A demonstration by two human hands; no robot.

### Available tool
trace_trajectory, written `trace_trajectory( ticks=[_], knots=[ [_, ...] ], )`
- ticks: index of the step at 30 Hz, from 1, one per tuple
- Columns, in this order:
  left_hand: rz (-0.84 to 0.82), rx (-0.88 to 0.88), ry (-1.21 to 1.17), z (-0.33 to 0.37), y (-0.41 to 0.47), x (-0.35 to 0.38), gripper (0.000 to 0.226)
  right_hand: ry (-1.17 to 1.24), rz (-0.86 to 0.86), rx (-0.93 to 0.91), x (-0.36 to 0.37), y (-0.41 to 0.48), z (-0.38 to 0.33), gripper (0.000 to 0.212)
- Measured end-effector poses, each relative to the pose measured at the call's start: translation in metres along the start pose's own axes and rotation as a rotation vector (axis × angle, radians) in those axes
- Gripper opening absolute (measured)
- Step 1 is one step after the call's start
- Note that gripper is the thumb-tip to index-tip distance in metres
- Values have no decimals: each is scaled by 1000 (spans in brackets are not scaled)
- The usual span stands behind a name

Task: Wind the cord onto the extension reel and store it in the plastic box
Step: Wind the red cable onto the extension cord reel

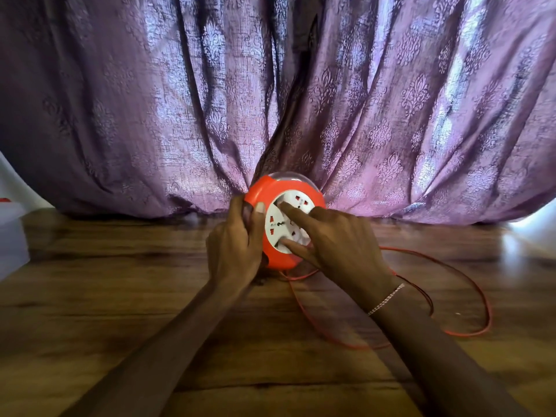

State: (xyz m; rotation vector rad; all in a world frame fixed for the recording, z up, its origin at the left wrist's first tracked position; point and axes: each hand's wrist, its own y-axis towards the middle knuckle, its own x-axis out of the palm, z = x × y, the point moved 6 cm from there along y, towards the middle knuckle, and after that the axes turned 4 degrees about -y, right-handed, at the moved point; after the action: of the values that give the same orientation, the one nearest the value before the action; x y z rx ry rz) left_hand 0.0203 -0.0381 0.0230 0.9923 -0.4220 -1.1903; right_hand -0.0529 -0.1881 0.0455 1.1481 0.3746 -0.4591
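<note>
The extension reel (267,188) is gripped at its rim by the left hand (234,248); straight fingers of the right hand (340,239) are pressed on its white face. The cord (488,314) is looped loosely to the right of that hand.

Wood-grain surface (120,311) w/ red cord (487,311) looped R, plastic box (12,236) L.

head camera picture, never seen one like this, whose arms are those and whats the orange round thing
No machine here: a camera worn on a person's head looks down at their own arms. The left hand has its grip on the orange rim of an extension reel, held on edge. The right hand lays straight fingers on its white socket face. The loose red cord lies in loops on the wooden surface to the right. A plastic box shows at the left edge; a purple curtain hangs behind.
</note>
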Motion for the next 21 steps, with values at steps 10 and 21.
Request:
trace_trajectory(
  ticks=[10, 21],
  knots=[
    [-13, 35, 96, 13, -5, 6, 50, 1391, -168, 1228, 43, -19, 5, 61],
    [14, -7, -28, -2, 2, 2, 50, -57, -22, 56, 1, -1, -3, 59]
  ],
)
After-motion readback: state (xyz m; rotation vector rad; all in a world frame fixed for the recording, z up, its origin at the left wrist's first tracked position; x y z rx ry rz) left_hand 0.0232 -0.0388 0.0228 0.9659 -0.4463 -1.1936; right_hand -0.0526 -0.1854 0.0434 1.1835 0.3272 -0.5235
